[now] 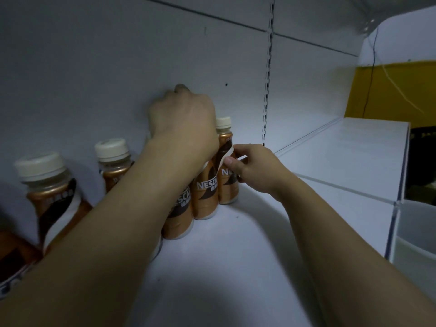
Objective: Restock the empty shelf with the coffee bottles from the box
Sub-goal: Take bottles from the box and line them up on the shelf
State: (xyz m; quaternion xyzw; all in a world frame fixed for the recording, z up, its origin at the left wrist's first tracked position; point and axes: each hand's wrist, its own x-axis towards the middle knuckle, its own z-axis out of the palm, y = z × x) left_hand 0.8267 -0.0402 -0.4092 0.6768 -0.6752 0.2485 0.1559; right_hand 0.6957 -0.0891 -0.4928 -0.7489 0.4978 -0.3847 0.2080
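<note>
White shelf (236, 267), dim light, view angled down and to the right along it. Coffee bottles are standing upright on the shelf, copper-brown labels, cream caps.

Left hand (184, 121) is reaching over the top of a bottle in the cluster near the back panel (118, 55). Fingers are curling downward and away from the camera; back of the hand is blocking them, so cannot tell whether they are closing on a cap or only resting on it. The forearm is crossing in front of at least 1 bottle.

Right hand (250, 168) is coming in from the right. Thumb and fingertips are pinching lightly against the label of the rear bottle (225, 161), the rightmost one, cap clear of both hands. Hand is only partly closed, touching the side rather than wrapping around it.

Just left of that, the middle bottle (204, 197) is standing touching its neighbours, label lettering partly readable. The front bottle (178, 218) is sitting beside it, partly hidden by the left forearm.

Farther left, 2 more are standing apart from the cluster: near-left bottle (50, 192) and the bottle behind it (113, 159).

The shelf right of the cluster is lying bare up to a clear plastic divider (396, 204). Upright slotted rail (267, 90) is running down the back panel.
</note>
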